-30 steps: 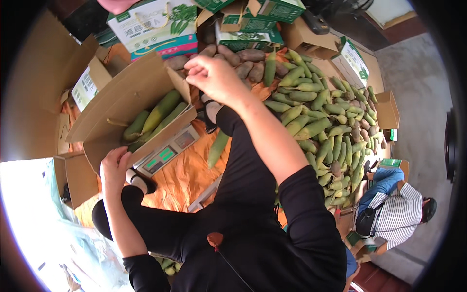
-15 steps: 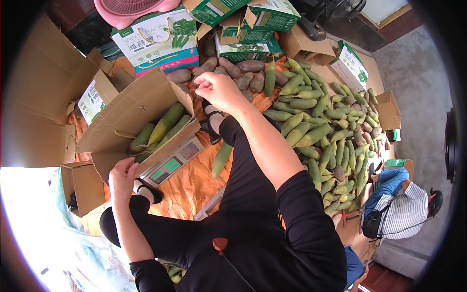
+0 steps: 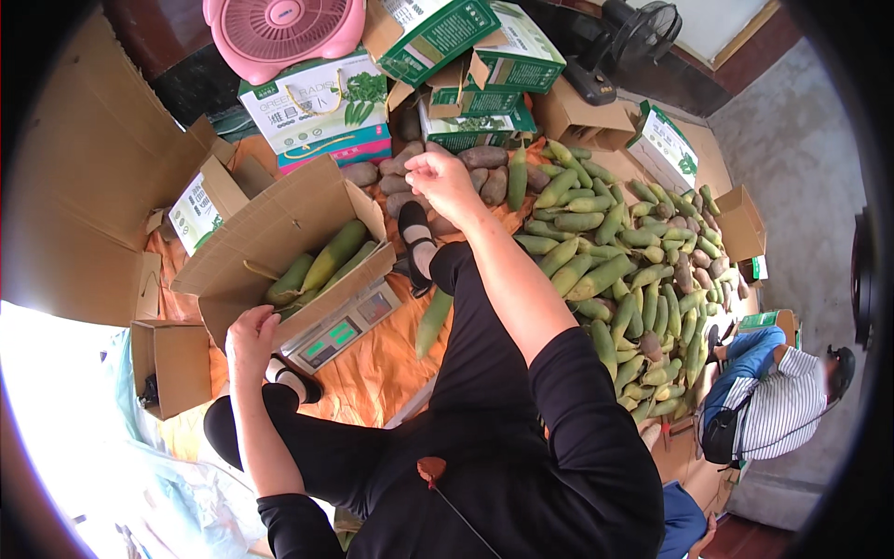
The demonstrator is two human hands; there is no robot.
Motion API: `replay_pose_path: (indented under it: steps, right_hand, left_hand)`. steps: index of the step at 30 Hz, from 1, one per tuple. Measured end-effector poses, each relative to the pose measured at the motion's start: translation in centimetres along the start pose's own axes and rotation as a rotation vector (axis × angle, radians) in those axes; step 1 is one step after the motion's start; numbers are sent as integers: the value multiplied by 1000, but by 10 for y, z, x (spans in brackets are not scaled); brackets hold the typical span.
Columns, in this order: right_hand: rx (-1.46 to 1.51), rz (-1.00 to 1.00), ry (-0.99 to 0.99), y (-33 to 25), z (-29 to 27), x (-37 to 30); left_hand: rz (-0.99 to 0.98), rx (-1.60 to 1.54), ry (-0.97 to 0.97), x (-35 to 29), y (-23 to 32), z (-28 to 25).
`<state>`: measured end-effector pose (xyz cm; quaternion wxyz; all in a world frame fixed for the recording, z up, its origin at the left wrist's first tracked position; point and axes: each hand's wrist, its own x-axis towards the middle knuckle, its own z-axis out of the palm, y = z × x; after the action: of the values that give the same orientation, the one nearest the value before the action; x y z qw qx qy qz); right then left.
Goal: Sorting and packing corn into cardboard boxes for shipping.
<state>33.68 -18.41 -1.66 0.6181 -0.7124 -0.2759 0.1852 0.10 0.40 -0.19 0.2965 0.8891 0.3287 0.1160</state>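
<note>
The open carton (image 3: 270, 214), plain brown cardboard with a creased flap raised on its far side, sits left of centre on a flat scale (image 3: 358, 323) over crinkled orange sheeting (image 3: 363, 380). Inside, the long radishes (image 3: 335, 254) look smooth and tapered, dark green beside paler yellow-green. From where I stand, the left hand (image 3: 250, 343) is at the carton's near left corner, fingers bent; I can't tell whether they clamp the board. The right hand (image 3: 445, 184), fingertips loosely apart, hangs near dull brown tubers (image 3: 484, 156).
</note>
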Motion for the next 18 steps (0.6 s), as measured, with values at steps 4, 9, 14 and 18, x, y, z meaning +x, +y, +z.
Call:
replay_pose_path:
  steps: [4,9,14,18]
  right_hand:
    - [224,121,68,-8,-5,-6]
    - [209,172,129,-22,-13,-15]
    - [201,123,88,-36,-32,-18]
    - [165,153,110,-40,-43,-21]
  left_hand:
    - [17,20,30,-2,4,-5]
    - [23,-15,53,-3,2,-8]
    - [53,-34,100,1,-3,-11]
    - [60,-26,94,2,-2,-8]
